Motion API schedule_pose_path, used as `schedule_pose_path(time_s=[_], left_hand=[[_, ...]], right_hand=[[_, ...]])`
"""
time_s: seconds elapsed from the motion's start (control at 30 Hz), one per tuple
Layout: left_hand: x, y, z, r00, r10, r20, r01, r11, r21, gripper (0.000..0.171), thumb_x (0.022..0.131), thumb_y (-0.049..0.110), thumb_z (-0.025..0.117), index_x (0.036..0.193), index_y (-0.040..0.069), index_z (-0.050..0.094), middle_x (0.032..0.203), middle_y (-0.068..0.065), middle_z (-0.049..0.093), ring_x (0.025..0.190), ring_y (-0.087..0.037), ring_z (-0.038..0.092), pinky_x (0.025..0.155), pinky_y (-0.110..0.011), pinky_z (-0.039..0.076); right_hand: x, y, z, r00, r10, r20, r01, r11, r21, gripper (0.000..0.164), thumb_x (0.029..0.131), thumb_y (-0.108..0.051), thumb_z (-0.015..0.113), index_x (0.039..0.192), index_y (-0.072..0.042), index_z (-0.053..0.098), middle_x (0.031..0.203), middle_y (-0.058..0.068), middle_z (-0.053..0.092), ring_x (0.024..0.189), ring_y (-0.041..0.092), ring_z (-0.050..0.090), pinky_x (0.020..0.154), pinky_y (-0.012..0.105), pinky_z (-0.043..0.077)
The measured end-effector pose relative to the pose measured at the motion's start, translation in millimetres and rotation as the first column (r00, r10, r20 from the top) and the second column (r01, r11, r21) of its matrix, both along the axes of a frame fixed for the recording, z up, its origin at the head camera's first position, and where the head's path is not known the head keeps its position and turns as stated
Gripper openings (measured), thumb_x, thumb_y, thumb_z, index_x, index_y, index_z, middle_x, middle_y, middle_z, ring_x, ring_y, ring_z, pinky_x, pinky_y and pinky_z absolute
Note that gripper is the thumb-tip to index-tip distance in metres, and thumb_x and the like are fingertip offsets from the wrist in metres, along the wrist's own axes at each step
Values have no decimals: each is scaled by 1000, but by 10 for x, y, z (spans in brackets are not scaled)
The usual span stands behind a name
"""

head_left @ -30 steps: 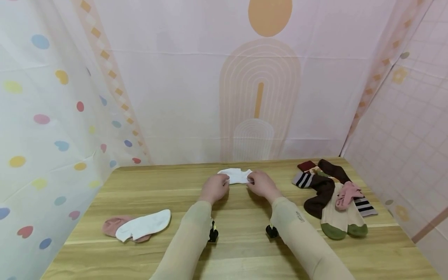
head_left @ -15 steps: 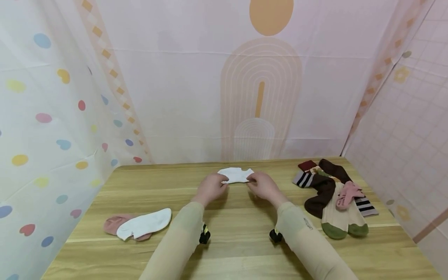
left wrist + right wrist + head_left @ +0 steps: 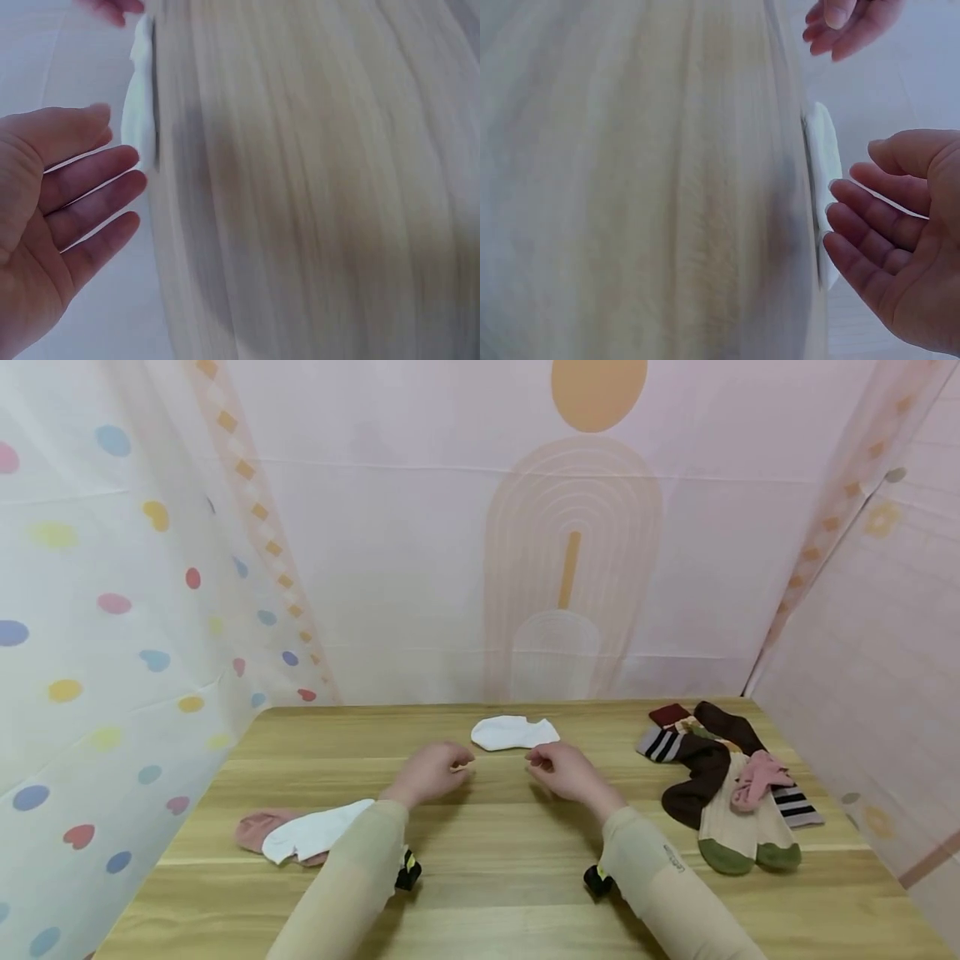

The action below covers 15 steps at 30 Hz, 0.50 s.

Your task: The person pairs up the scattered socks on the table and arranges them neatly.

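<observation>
A white ankle sock (image 3: 510,733) lies flat near the table's far edge, its toe pointing left. My left hand (image 3: 433,770) is held over the wood, in front and to the left of the sock, with nothing in it. In the left wrist view that hand (image 3: 67,176) has loosely bent, spread fingers. My right hand (image 3: 568,768) is just in front of the sock's right end and holds nothing. The right wrist view shows its fingers (image 3: 877,232) relaxed, with the white sock (image 3: 825,180) behind them.
At the left, another white ankle sock (image 3: 315,832) lies over a dusty pink sock (image 3: 258,828), partly behind my left sleeve. On the right is a heap of mixed socks: brown striped ones (image 3: 701,777), cream ones with green toes (image 3: 727,835) and a pink one (image 3: 759,781).
Both hands have let go of the white sock at the back. My left hand has drawn back toward the left; my right hand has eased slightly away. The sock stays flat on the table.
</observation>
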<state>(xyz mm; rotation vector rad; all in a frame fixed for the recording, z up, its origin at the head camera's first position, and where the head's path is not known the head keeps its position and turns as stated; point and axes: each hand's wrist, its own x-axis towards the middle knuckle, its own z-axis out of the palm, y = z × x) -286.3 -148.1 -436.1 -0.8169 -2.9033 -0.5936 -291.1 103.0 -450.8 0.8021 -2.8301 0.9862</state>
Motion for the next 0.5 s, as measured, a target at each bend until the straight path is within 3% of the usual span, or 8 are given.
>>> schedule_pose_path(time_s=[0.23, 0.5], left_hand=[[45, -282, 57, 999, -35, 35, 34, 999, 6, 23, 82, 18, 69, 100, 3, 68, 93, -4, 67, 85, -17, 61, 77, -36, 49], [83, -622, 136, 992, 6, 130, -11, 999, 38, 24, 81, 18, 70, 101, 3, 68, 90, -2, 66, 82, -16, 61, 75, -37, 50]], right_hand=[[51, -12, -25, 997, 83, -6, -83, 996, -46, 19, 87, -8, 61, 103, 2, 65, 89, 3, 64, 83, 16, 58, 77, 31, 48], [100, -77, -16, 994, 103, 27, -101, 993, -57, 20, 88, -9, 61, 104, 0, 64, 93, 2, 64, 86, 15, 58, 78, 31, 48]])
